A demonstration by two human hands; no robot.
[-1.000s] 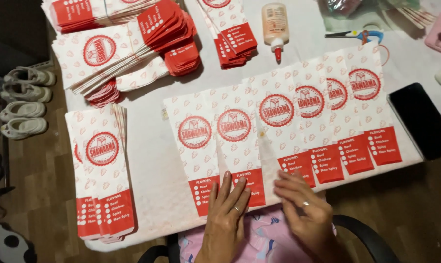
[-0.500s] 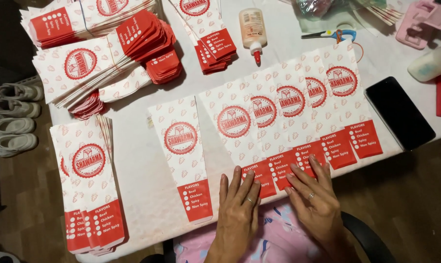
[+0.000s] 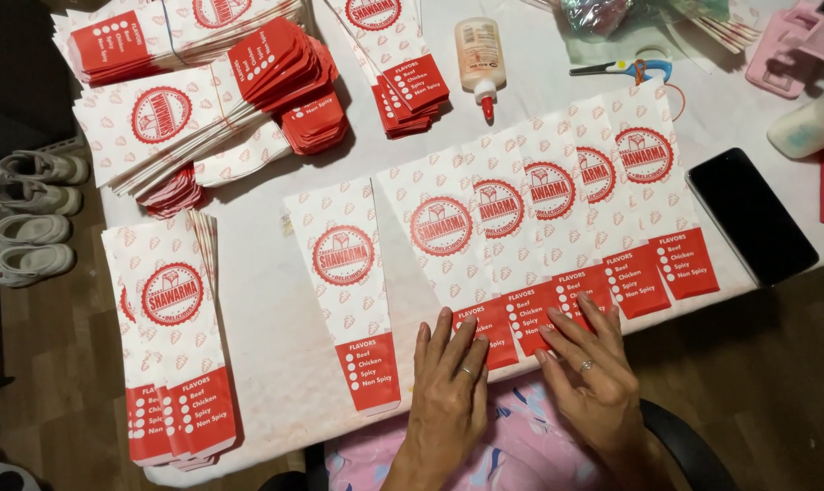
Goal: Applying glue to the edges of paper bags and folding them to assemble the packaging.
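Observation:
A fanned row of white paper wrappers point(image 3: 557, 195) with round red emblems and red bottom panels lies across the white table point(image 3: 248, 273). My left hand point(image 3: 448, 391) rests flat on the red panel of the leftmost wrapper in the row. My right hand point(image 3: 589, 368) lies flat beside it, fingers spread on the neighbouring red panels. One single wrapper point(image 3: 348, 291) lies apart, left of the row. Neither hand grips anything.
Stacks of the same wrappers lie at the near left point(image 3: 166, 345) and along the back point(image 3: 194, 100). A glue bottle point(image 3: 480, 59), scissors point(image 3: 626, 68), a black phone point(image 3: 748, 214) and a pink object point(image 3: 803, 41) are on the table. Shoes point(image 3: 30, 209) sit on the floor at left.
The fanned row has slid right and away from one wrapper, which now lies alone at left. Both hands moved right with the row.

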